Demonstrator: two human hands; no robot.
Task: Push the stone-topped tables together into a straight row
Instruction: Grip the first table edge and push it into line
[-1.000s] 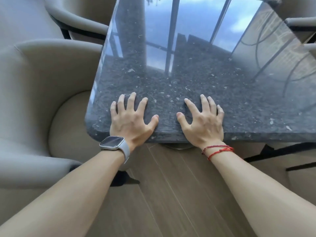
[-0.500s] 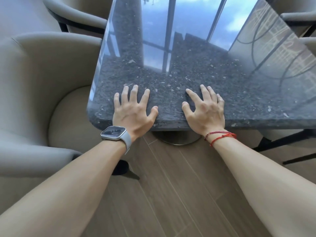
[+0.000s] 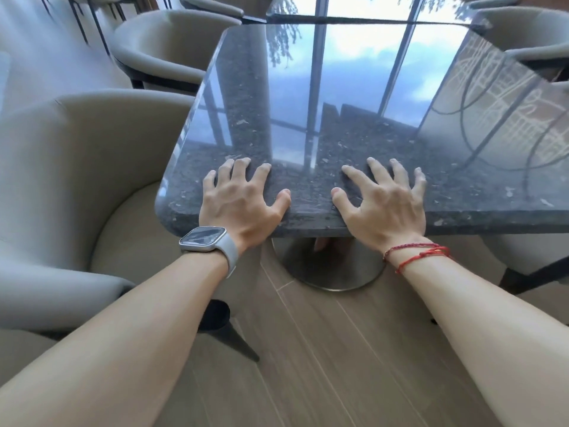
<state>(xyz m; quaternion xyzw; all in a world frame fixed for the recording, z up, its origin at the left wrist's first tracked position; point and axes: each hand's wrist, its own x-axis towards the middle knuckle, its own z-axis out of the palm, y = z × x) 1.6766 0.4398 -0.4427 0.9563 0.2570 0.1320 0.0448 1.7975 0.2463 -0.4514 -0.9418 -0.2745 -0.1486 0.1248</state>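
Observation:
A dark polished stone-topped table [image 3: 354, 87] fills the middle of the view, its glossy top mirroring windows and sky. My left hand [image 3: 240, 201], with a watch on the wrist, lies flat on the top at the near edge, fingers spread. My right hand [image 3: 385, 204], with red strings on the wrist, lies the same way just to its right. Both palms press against the near edge. A second stone-topped table [image 3: 369, 7] shows at the top of the view, just beyond the first table's far edge, with a thin dark gap between them.
The table stands on a round metal base [image 3: 332, 269] on a wooden plank floor [image 3: 323, 365]. A beige armchair [image 3: 77, 167] sits close against the table's left corner, another [image 3: 166, 47] is further back on the left, and one [image 3: 529, 35] is at the right.
The table has slid away from me with both hands still on its near edge. Its far edge, the second table and the round base have come into view.

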